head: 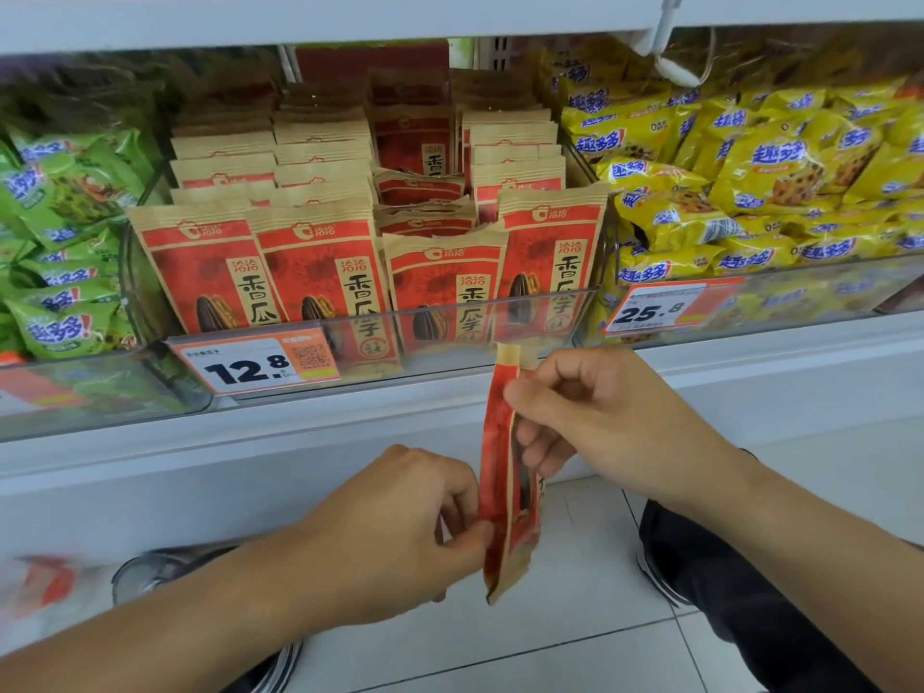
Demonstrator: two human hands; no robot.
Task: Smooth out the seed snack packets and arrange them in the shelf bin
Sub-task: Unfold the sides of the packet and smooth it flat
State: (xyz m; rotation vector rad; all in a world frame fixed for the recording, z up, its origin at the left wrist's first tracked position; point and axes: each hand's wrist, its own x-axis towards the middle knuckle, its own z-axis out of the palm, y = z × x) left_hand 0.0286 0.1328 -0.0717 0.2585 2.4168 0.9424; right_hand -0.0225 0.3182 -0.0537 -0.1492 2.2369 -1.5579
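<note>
Left hand point(400, 522): forearm reaching in from lower left, fingers curled, thumb and forefinger pinching.
Right hand point(595, 417): forearm entering from lower right, higher than the left hand, fingers curled, fingertips pinching.

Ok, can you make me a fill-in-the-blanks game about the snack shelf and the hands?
1. Both hands, the left hand and the right hand, hold one red seed packet that is turned ____ toward the camera.
2. The price tag on the clear bin of seed packets reads ____.
3. The snack bags in the bin to the right are ____ in colour.

Missing words: edge-on; 12.8; yellow
</note>
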